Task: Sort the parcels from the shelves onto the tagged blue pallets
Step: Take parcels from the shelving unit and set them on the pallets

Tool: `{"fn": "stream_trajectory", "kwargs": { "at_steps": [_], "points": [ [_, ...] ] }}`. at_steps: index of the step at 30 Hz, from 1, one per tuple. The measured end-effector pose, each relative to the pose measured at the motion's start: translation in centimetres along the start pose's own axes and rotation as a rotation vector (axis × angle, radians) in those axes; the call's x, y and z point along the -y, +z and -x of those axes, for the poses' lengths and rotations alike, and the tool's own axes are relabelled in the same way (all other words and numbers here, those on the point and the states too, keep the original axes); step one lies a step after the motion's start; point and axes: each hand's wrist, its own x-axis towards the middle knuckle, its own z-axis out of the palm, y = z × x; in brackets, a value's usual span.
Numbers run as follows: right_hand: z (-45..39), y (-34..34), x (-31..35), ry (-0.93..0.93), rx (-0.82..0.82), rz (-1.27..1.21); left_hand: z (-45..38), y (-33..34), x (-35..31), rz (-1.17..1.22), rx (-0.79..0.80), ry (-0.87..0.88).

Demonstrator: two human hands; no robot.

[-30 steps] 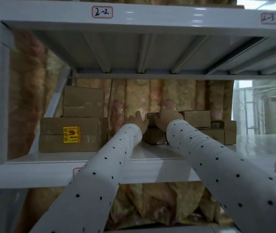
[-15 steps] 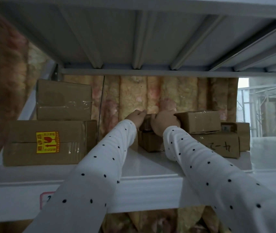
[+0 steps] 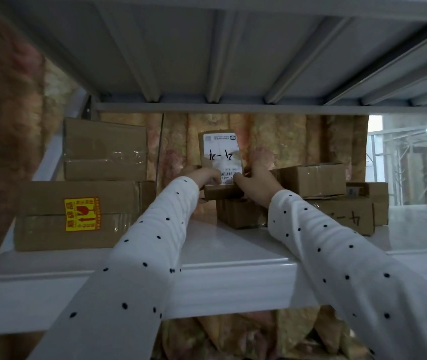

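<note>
Both hands grip a small labelled parcel (image 3: 220,162): left hand (image 3: 203,176) and right hand (image 3: 255,184) pinch its lower edge, tilting it upright above the stacked boxes (image 3: 238,213) on the shelf (image 3: 233,271). Risk: the shallow edge grip may slip, dropping the parcel.

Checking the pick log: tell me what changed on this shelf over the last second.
Both hands, left hand and right hand, which lay on the small parcel, now grip it and have tipped it up on edge, its label marked 4-2 facing the camera. The camera moved closer. The fragile-sticker box and the other boxes stayed put.
</note>
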Motion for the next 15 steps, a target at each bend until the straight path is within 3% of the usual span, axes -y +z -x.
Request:
{"fn": "stream_trajectory", "kwargs": {
  "at_steps": [5, 15],
  "points": [
    [1.3, -0.5, 0.0, -0.069, 0.036, -0.012, 0.8, 1.3, 0.6, -0.137, -0.067, 0.256],
    [2.1, 0.1, 0.5, -0.125, 0.048, 0.041, 2.2, 0.8, 0.8, -0.435, -0.271, 0.345]
  ]
}}
